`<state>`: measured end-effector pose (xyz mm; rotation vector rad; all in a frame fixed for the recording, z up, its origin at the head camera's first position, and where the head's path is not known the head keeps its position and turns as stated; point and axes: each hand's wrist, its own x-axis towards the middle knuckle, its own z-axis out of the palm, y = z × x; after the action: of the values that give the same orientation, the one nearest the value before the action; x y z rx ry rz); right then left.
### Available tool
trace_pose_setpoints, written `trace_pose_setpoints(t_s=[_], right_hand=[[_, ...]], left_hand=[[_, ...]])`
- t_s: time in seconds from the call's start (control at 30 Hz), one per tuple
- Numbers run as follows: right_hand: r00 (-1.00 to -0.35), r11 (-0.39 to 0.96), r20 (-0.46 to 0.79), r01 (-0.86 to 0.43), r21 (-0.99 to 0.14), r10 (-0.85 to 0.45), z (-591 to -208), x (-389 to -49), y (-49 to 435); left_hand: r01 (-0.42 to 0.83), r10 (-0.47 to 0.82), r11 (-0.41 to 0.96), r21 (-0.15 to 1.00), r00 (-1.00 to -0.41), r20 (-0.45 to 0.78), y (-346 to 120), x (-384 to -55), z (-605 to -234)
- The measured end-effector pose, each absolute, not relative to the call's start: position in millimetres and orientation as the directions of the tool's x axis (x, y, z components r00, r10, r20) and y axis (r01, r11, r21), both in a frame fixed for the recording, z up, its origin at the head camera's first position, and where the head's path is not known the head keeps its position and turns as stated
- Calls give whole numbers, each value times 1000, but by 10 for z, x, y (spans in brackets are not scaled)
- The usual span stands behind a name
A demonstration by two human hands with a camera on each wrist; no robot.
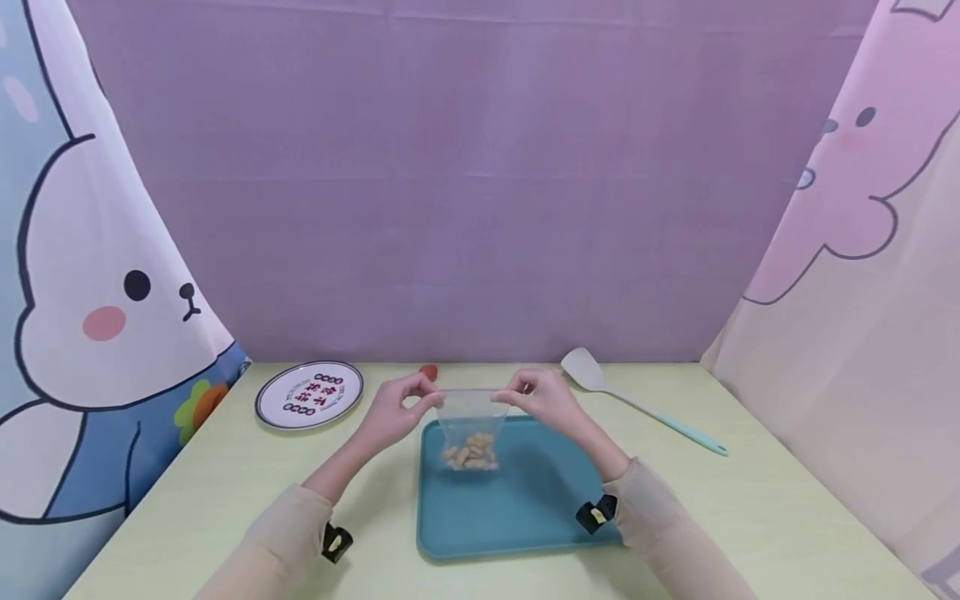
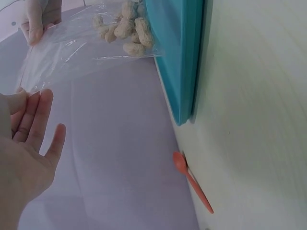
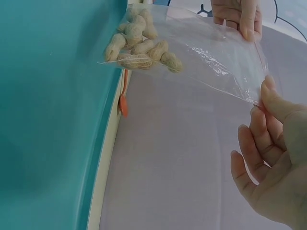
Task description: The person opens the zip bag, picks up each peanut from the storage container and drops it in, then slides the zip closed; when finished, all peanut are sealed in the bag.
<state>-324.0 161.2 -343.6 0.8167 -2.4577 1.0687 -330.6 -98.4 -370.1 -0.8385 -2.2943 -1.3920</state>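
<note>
A clear plastic bag (image 1: 471,408) hangs upright over the blue tray (image 1: 480,533), its top edge stretched between both hands. Several unshelled peanuts (image 1: 472,452) lie in its bottom. My left hand (image 1: 401,408) pinches the bag's top left corner between thumb and fingers. At the opposite corner my right hand (image 1: 547,400) pinches it the same way. In the right wrist view the peanuts (image 3: 141,43) show clearly through the plastic, and the right hand's (image 3: 273,148) other fingers are spread loosely below the pinch.
To the left stands a white plate (image 1: 309,395) with red markings. An orange spoon (image 2: 191,179) lies behind the tray, mostly hidden by the left hand in the head view. A spatula (image 1: 637,404) with a mint handle lies on the right. A purple curtain (image 1: 480,183) closes off the back.
</note>
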Motion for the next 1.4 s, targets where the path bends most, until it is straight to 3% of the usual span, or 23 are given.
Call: trace_pose_setpoints(t_s=[0.2,0.4,0.6,0.8,0.9,1.07,1.4], right_hand=[[-747,540,531,-660,-523,-400,-3413,-3285,1496],[-699,492,534,-715,-496,-476,-3342,-3319,1296],[-673,379,509,-732,-566,-537,-3329,-3296,1015],[-704,239,335,-582,-777,-626,-3405,-3207,776],[-740,233,240,-474,-849,-629,-3460,-3190,685],[-791,289,193,-421,-860,-580,-3595,-3273,601],[-851,414,131,-375,-829,-509,-3813,-3457,501]], left_hand=[[580,285,357,733,-814,505,-1122,-3310,-3652],[584,271,356,730,-812,517,-1356,-3290,-3566],[525,330,288,801,-840,431,-1714,-3282,-3547],[386,581,164,908,-782,227,-2101,-3215,-3527],[303,657,186,935,-746,111,-2212,-3237,-3568],[242,599,312,919,-801,8,-2255,-3342,-3717],[291,434,483,826,-899,63,-2168,-3488,-3916]])
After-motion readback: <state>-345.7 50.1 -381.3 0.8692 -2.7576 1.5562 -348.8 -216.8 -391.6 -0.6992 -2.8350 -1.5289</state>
